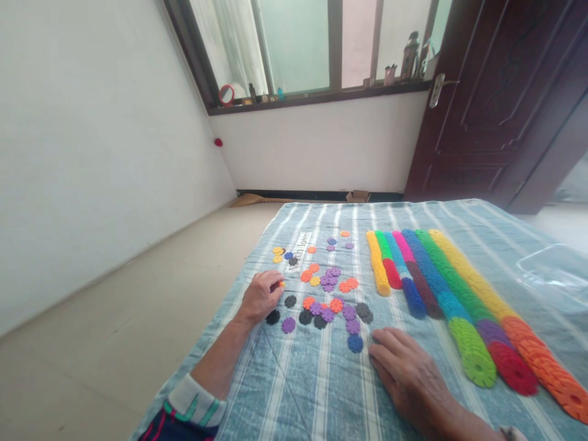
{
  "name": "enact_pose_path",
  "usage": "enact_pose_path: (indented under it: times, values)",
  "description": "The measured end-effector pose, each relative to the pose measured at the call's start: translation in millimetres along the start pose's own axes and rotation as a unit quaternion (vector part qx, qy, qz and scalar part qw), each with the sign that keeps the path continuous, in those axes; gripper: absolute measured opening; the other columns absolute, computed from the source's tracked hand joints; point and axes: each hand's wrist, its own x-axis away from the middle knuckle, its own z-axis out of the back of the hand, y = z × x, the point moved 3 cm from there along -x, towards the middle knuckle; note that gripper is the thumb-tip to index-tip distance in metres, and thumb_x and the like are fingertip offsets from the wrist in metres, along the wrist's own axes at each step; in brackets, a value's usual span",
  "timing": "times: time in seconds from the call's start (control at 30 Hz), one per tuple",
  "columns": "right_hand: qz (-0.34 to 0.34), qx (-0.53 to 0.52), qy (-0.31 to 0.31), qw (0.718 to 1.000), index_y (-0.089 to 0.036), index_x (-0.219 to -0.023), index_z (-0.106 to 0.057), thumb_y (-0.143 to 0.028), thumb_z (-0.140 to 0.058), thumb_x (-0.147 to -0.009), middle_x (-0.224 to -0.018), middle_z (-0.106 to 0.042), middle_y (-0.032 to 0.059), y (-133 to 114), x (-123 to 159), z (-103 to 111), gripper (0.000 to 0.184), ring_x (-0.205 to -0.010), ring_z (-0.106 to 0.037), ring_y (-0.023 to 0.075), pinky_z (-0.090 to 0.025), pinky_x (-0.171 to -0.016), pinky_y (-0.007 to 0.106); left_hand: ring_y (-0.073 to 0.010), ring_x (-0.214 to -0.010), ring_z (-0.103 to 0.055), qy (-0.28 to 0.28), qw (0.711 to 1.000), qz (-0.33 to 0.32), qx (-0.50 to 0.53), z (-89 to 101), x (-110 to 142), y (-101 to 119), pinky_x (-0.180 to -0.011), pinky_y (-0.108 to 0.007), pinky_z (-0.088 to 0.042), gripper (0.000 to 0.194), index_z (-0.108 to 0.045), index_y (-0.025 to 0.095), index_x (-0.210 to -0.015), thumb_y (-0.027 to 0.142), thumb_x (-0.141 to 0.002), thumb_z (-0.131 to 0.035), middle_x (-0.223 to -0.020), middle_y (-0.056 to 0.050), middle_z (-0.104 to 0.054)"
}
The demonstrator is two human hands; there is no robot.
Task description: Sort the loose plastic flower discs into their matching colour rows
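My left hand (263,297) is pinching a small yellow-orange piece (282,284), mostly hidden, in a narrow grip, while loose coloured discs (329,280) are lying at its three o'clock on the striped cloth (294,392). My right hand (408,370) is resting palm down with fingers loosely extended; a blue disc (355,343) is lying nearby at its ten o'clock, and rows of stacked discs (443,291) are stretching out around one o'clock.
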Motion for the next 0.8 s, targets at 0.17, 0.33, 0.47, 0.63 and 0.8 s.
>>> enact_pose_path:
  times: [0.17,0.33,0.47,0.63,0.8]
  values:
    - [-0.001,-0.002,-0.003,1.0,-0.02,-0.087,-0.06,-0.011,-0.04,-0.094,-0.088,-0.061,0.0068,-0.7,-1.2,0.6,0.023,-0.085,-0.054,0.0217,-0.044,-0.074,0.033,-0.0232,-0.095,-0.064,-0.049,0.999,0.002,-0.015,0.7,-0.1,-2.9,-0.091,-0.037,-0.047,0.021,-0.07,0.019,-0.08,0.021,-0.074,-0.05,-0.096,-0.007,-0.073]
    - [-0.002,-0.008,-0.004,1.0,-0.019,-0.086,-0.06,-0.011,-0.04,-0.094,-0.088,-0.06,0.0071,-0.6,-1.2,0.5,0.023,-0.085,-0.053,0.0218,-0.044,-0.075,0.034,-0.0218,-0.088,-0.063,-0.063,0.998,0.029,0.001,5.9,-0.7,-5.3,-0.085,-0.034,-0.048,0.02,-0.07,0.019,-0.08,0.026,-0.071,-0.054,-0.091,-0.006,-0.071]
    - [-0.006,-0.009,-0.007,1.0,-0.019,-0.088,-0.06,-0.011,-0.04,-0.094,-0.089,-0.06,0.0072,0.3,0.1,-0.7,0.023,-0.086,-0.053,0.0222,-0.044,-0.075,0.034,-0.0197,-0.082,-0.063,-0.077,0.995,0.059,0.026,11.6,-0.5,-6.7,-0.079,-0.03,-0.048,0.018,-0.07,0.02,-0.077,0.03,-0.068,-0.057,-0.085,-0.003,-0.07]
    - [-0.004,-0.008,-0.006,1.0,-0.019,-0.088,-0.061,-0.011,-0.04,-0.094,-0.09,-0.061,0.0071,0.1,0.0,-0.3,0.023,-0.086,-0.053,0.0219,-0.044,-0.075,0.034,-0.0192,-0.08,-0.063,-0.086,0.991,0.08,0.068,16.2,0.3,-7.4,-0.078,-0.029,-0.047,0.021,-0.071,0.02,-0.079,0.034,-0.064,-0.063,-0.083,-0.002,-0.068]
    - [-0.001,-0.005,0.0,1.0,-0.019,-0.088,-0.061,-0.012,-0.039,-0.095,-0.09,-0.061,0.0069,-0.7,-1.4,1.6,0.024,-0.086,-0.054,0.0217,-0.044,-0.075,0.034,-0.018,-0.075,-0.06,-0.08,0.99,0.091,0.074,16.6,0.5,-11.7,-0.073,-0.029,-0.046,0.023,-0.072,0.019,-0.077,0.037,-0.063,-0.065,-0.079,-0.001,-0.065]
